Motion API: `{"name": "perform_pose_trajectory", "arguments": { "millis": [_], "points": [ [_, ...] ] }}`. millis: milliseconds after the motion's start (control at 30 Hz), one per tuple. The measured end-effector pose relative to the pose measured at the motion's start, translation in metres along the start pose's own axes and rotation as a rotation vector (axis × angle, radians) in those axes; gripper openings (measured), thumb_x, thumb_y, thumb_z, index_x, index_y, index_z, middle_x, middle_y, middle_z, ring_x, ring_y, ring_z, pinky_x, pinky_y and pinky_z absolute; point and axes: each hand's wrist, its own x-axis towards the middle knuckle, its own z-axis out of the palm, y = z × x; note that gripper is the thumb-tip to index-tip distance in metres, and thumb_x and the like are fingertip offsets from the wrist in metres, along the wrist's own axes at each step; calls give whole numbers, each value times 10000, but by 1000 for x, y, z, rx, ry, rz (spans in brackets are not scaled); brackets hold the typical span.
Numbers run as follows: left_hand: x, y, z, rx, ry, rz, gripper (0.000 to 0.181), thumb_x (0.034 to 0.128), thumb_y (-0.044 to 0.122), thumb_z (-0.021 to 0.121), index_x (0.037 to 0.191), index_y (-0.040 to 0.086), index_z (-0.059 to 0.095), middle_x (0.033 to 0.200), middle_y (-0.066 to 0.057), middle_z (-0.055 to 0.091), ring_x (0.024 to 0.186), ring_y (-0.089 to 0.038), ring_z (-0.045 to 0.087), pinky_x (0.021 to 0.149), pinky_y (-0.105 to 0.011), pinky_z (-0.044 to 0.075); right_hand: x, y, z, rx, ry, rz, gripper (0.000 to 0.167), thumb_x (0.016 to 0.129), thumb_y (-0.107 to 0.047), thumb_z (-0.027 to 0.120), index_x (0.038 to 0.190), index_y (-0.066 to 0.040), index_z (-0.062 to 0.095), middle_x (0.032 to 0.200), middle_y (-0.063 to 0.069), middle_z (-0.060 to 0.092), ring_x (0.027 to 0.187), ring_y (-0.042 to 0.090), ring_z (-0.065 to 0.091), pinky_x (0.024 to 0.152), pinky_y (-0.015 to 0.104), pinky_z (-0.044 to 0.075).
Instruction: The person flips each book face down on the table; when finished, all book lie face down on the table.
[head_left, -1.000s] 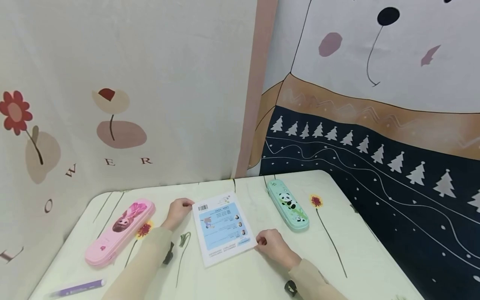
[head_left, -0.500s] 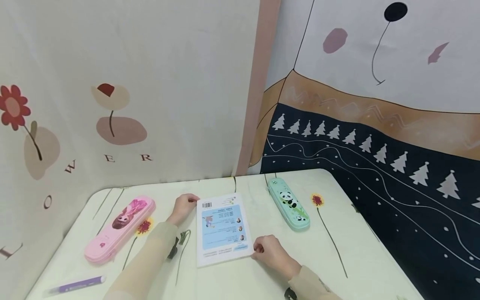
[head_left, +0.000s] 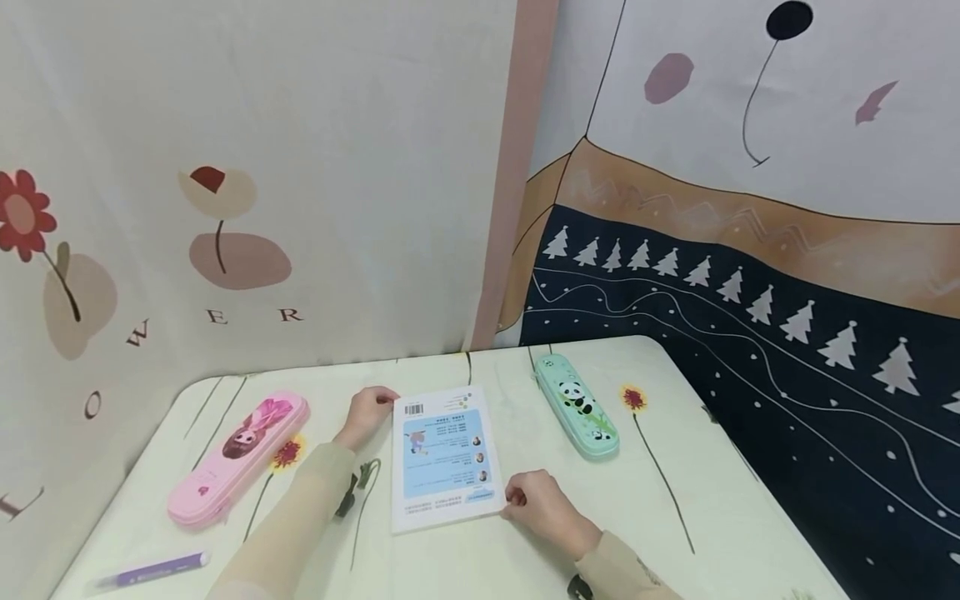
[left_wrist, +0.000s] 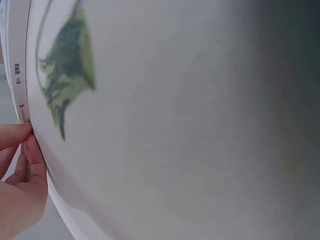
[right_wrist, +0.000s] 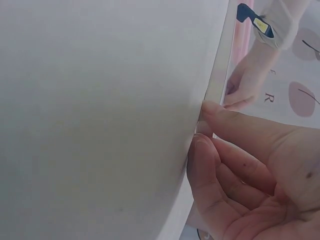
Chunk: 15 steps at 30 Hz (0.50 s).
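A thin white book [head_left: 447,460] with a blue panel and a barcode lies at the middle of the table. My left hand [head_left: 367,416] pinches its far left corner. In the left wrist view, that hand's thumb and finger [left_wrist: 34,150] meet at the spine [left_wrist: 21,75], which carries small print. At the near right corner, my right hand [head_left: 546,508] holds the book between thumb and curled fingers. The right wrist view shows the right hand's thumb [right_wrist: 225,117] on the book's edge [right_wrist: 217,80].
A pink pencil case [head_left: 238,460] lies to the left, and a purple pen [head_left: 161,570] is nearer the front. To the right of the book lies a green panda pencil case [head_left: 577,408]. Printed cloth walls [head_left: 375,183] rise behind the table [head_left: 600,558].
Over the last second the book has turned slightly and squared up, its near edge shifting left with my right hand. My left hand moved a little right. The last half second shows almost no motion.
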Motion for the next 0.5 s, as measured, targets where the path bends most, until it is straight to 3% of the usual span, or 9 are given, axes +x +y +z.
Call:
{"name": "perform_pose_trajectory", "arguments": {
  "millis": [133, 333, 500],
  "points": [
    [1, -5, 0, 0, 6, 14, 168, 899, 73, 506, 978, 42, 651, 1008, -130, 626, 970, -256, 546, 853, -400, 430, 1, 1, 2, -3, -15, 19, 83, 705, -69, 732, 741, -78, 658, 614, -87, 554, 560, -20, 438, 528, 141, 399],
    [1, -12, -5, -4, 14, 35, 177, 892, 73, 515, 1002, 35, 649, 1008, -132, 628, 970, -259, 549, 851, -410, 431, 6, 1, 4, -10, -14, -17, 92, 702, -66, 736, 728, -73, 648, 605, -88, 544, 556, -20, 432, 521, 142, 393],
    [5, -7, -5, 13, 5, 94, 218, 886, 53, 516, 1070, -6, 616, 1023, -158, 620, 963, -269, 554, 848, -411, 437, 13, 0, -2, 0, -52, 23, 122, 706, -101, 739, 697, -94, 617, 600, -85, 522, 562, 8, 438, 525, 156, 394]
  ]
}}
